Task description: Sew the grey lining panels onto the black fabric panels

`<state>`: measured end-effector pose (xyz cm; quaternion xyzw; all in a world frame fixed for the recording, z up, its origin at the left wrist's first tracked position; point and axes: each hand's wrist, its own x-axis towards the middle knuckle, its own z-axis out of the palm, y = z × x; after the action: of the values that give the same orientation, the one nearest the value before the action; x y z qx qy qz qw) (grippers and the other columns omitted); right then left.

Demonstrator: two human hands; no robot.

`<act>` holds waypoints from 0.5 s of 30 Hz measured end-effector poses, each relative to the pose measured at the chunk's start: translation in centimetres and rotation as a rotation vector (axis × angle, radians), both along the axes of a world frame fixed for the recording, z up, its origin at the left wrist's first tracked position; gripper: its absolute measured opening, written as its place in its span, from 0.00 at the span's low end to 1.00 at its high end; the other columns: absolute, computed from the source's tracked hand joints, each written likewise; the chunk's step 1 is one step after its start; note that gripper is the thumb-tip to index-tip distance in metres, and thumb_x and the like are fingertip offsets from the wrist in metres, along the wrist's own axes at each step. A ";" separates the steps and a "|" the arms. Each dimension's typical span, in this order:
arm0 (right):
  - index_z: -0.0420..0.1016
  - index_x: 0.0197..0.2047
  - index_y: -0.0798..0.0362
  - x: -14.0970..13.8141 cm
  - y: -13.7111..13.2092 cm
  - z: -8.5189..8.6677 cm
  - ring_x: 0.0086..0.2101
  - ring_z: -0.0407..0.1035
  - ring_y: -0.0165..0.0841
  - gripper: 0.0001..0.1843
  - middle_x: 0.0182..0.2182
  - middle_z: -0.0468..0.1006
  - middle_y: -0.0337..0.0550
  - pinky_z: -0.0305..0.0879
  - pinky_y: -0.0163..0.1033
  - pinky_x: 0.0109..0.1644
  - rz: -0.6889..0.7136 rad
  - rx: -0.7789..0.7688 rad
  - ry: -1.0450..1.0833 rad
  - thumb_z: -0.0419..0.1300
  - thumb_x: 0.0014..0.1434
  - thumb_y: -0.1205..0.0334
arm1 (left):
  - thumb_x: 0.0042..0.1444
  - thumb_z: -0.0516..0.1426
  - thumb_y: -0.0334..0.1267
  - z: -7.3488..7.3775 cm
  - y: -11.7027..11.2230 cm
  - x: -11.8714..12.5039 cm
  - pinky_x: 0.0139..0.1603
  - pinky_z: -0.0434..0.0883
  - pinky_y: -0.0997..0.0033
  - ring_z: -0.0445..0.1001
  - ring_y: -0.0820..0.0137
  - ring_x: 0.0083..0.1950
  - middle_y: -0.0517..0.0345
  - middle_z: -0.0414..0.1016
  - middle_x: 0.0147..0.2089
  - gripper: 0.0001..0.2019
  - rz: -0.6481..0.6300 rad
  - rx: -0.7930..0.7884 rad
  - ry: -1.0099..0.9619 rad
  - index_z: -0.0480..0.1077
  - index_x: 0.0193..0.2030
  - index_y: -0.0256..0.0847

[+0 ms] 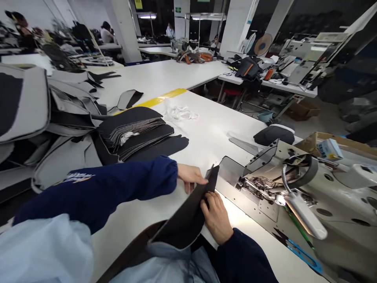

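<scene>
A dark fabric piece (185, 220) stands tilted on the white table (212, 133) in front of me, its top corner near the sewing machine (282, 184). My left hand (191, 177) pinches its upper left edge, fingers closed on the cloth. My right hand (216, 216) grips the piece from the right side, fingers curled round its edge. Both sleeves are dark blue.
A stack of black cut pieces (135, 129) lies left of centre, with grey and black panels (35, 118) heaped further left. White crumpled plastic (179, 113) lies beyond. Blue scissors (303, 255) rest by the machine. Other tables and people are far behind.
</scene>
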<state>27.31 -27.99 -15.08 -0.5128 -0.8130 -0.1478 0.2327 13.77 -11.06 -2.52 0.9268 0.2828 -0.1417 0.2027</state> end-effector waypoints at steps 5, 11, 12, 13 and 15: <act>0.73 0.35 0.57 0.3 -0.3 -0.6 0.53 0.66 0.41 0.16 0.45 0.74 0.57 0.72 0.43 0.52 -0.009 0.043 0.023 0.44 0.63 0.75 | 0.64 0.51 0.46 1.6 7.0 -9.0 0.51 0.69 0.55 0.70 0.54 0.54 0.40 0.70 0.56 0.19 0.434 0.347 0.065 0.72 0.50 0.33; 0.74 0.46 0.59 1.5 -1.3 -1.8 0.55 0.68 0.43 0.19 0.52 0.75 0.59 0.69 0.50 0.55 -0.016 0.026 -0.093 0.45 0.61 0.77 | 0.64 0.52 0.42 0.2 12.0 -16.3 0.52 0.69 0.59 0.73 0.63 0.44 0.45 0.76 0.44 0.15 0.611 0.525 0.091 0.70 0.42 0.29; 0.73 0.50 0.59 1.6 -1.4 -1.8 0.55 0.68 0.43 0.21 0.52 0.75 0.59 0.69 0.50 0.55 -0.022 0.011 -0.109 0.45 0.61 0.78 | 0.66 0.49 0.43 0.2 12.4 -16.9 0.52 0.69 0.61 0.73 0.67 0.41 0.49 0.76 0.39 0.16 0.604 0.544 0.063 0.70 0.41 0.30; 0.72 0.54 0.60 1.6 -1.4 -1.7 0.55 0.69 0.43 0.23 0.52 0.75 0.58 0.69 0.50 0.55 -0.032 -0.006 -0.124 0.45 0.60 0.78 | 0.68 0.46 0.43 0.4 12.6 -17.2 0.52 0.69 0.62 0.72 0.69 0.38 0.53 0.76 0.35 0.18 0.595 0.565 0.028 0.70 0.41 0.30; 0.69 0.58 0.61 1.4 -1.4 -1.4 0.54 0.69 0.45 0.25 0.52 0.75 0.60 0.69 0.51 0.55 -0.050 -0.046 -0.137 0.45 0.61 0.78 | 0.69 0.41 0.42 1.1 12.8 -17.3 0.51 0.69 0.61 0.71 0.71 0.34 0.57 0.75 0.30 0.20 0.577 0.609 -0.042 0.68 0.49 0.30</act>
<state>28.76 -29.37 -16.45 -0.5267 -0.8172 -0.1695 0.1612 -3.48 1.77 -1.45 0.8297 0.5558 0.0298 -0.0434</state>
